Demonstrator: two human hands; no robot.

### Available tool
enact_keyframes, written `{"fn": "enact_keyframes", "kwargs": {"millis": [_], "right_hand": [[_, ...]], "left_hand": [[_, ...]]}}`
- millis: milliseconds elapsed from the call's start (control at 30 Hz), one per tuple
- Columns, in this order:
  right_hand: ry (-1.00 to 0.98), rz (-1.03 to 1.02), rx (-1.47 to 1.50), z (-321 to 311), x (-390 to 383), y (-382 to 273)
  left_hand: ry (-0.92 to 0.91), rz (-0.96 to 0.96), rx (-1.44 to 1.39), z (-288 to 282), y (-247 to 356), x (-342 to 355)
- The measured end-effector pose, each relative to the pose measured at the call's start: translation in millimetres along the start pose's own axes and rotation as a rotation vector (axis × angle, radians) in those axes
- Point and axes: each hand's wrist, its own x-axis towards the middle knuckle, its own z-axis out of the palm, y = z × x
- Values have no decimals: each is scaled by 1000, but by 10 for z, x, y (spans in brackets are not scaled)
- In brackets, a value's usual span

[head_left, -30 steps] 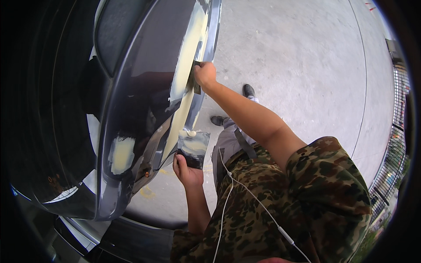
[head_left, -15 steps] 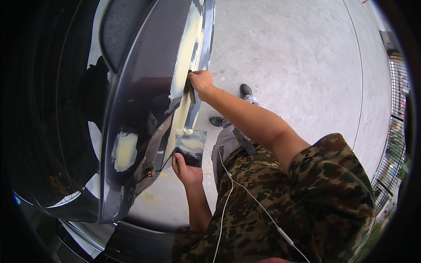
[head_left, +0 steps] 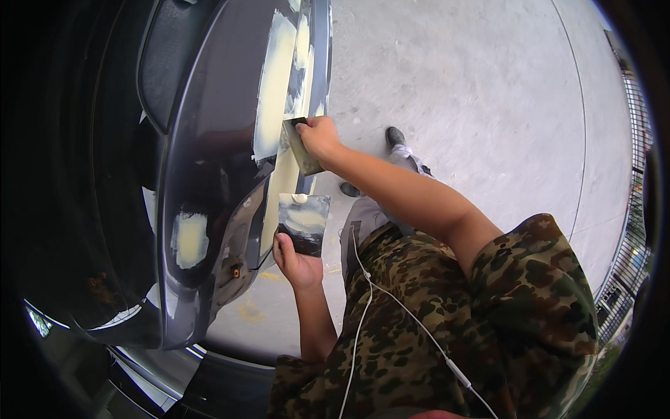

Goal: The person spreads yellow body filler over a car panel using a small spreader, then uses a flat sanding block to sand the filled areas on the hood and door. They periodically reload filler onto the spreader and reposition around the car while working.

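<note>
In my left hand [head_left: 299, 264] is a dark flat mixing plate [head_left: 304, 222], gripped by its lower edge with my thumb on top. Cream filler is smeared across the plate, and a small lump [head_left: 299, 198] sits at its far edge. My right hand [head_left: 321, 137] pinches a thin dark spreader [head_left: 300, 148], tilted over the car panel's lower edge. Whether the spreader touches the panel I cannot tell. Beside it runs a long cream patch of filler [head_left: 275, 91] on the dark grey car panel [head_left: 227, 105]. More filler streaks the sill strip [head_left: 301, 59] further along.
A smaller filler patch [head_left: 190, 241] lies nearer on the panel. A black tyre-like curve and car bodywork fill the left. Grey concrete floor [head_left: 460, 84] stretches to the right, with a metal fence [head_left: 631, 133] at its edge. A white earphone cord [head_left: 412, 318] hangs over my camouflage shirt.
My right hand has turned the spreader so that more of its broad face shows. The plate in my left hand has risen slightly. The view has shifted a little across the car.
</note>
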Motion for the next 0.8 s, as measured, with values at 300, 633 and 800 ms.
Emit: {"fn": "enact_keyframes", "kwargs": {"millis": [300,633,800], "right_hand": [[40,66,141,-472,501,268],[-118,176,449,-920,204,-29],[-257,85,586,-1095,-101,-238]], "left_hand": [[28,25,37,50,60,-84],[-3,-5,-6,199,-180,166],[-42,-60,-52,218,-309,312]]}}
